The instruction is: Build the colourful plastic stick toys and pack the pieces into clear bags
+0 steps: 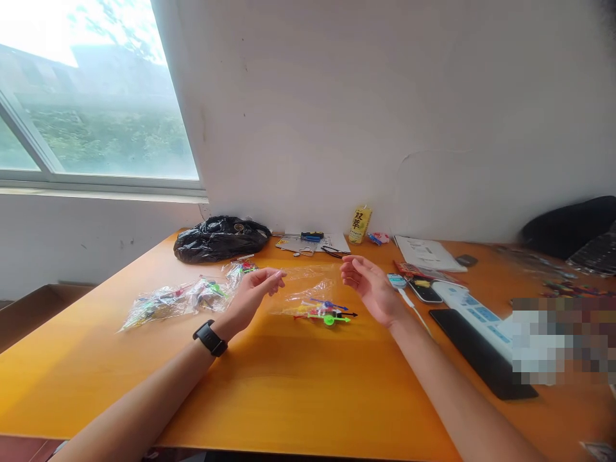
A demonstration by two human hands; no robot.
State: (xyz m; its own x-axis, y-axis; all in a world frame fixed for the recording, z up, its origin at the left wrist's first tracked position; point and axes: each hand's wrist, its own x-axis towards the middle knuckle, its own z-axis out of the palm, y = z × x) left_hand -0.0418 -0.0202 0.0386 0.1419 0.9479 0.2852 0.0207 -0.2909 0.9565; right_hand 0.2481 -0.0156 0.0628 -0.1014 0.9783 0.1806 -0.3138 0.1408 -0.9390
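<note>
Between my hands is a clear plastic bag (pixel 308 290), thin and hard to make out against the table. My left hand (pixel 257 289), with a black watch on the wrist, pinches the bag's upper left edge between thumb and fingers. My right hand (pixel 368 285) is to the right of the bag, its fingers loosely curved and apart, with nothing visible in them. Just below the bag lie small plastic arrow-shaped pieces: a green one (pixel 329 319), a blue one (pixel 332 304), and some black, red and yellow parts. The bag partly overlaps them.
Filled clear bags (pixel 163 303) of coloured pieces lie to the left. Behind are a black plastic bag (pixel 219 240), a paper sheet with a blue-handled tool (pixel 312 237) and a yellow drink carton (pixel 360 224). Rightward are papers (pixel 428 253), a phone (pixel 426 290) and a black slab (pixel 481 353).
</note>
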